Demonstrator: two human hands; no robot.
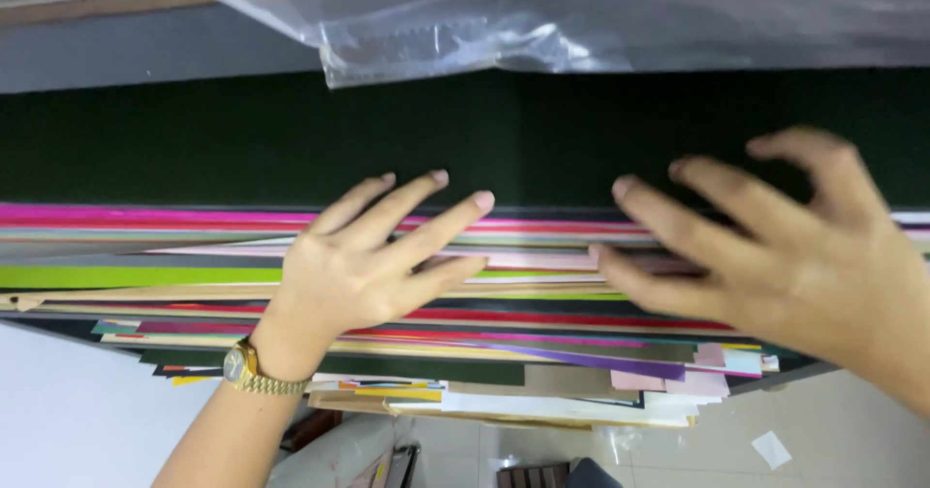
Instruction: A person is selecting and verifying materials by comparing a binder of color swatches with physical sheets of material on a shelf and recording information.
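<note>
Your hands are over a thick stack of coloured paper sheets, lying flat with its stepped edges facing you. The edges show as thin bands of pink, red, lime green, cream, purple and dark green, and they sit unevenly, some sheets jutting further toward you than others. At the near right corner small pale pink and light blue pieces stick out. The top sheet is dark green, broad and flat, spreading across the whole width of the pile beyond your fingertips.
</note>
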